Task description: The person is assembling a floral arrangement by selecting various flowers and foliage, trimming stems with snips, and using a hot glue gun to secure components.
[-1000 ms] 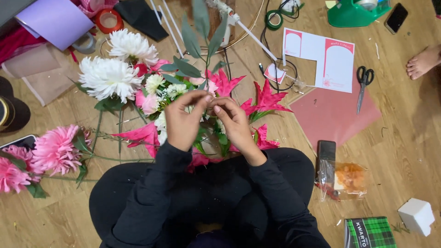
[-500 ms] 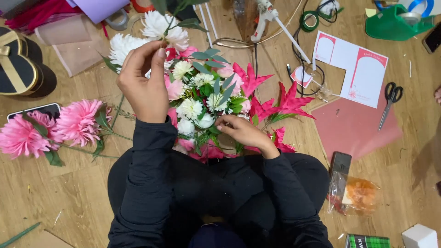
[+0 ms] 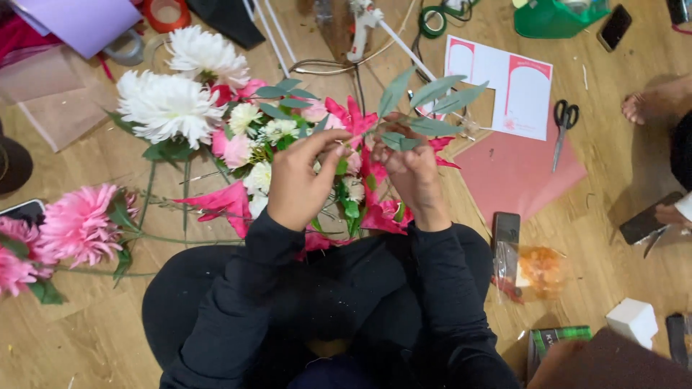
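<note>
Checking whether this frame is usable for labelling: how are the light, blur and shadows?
Head view: even indoor light, soft shadows beside the scissors; white flowers slightly washed out; left hand and right hand a little soft with motion, leaf sprig readable; black sleeves lose detail.

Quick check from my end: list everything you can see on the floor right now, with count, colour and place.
bouquet: one, white, cream and magenta flowers, centre floor
leaf sprig: one, grey-green, at the right hand's fingertips
pink flowers: a cluster, far left
scissors: one, black handles, upper right
pink sheet: one, right of the bouquet
white card: one, pink panels, above the pink sheet
dark phone: one, below the pink sheet
green container: one, top right
tape rolls: red, grey and green ones, along the top
white box: one, lower right
another person's foot: right edge
left hand: in the bouquet
right hand: holds the leaf sprig
</note>
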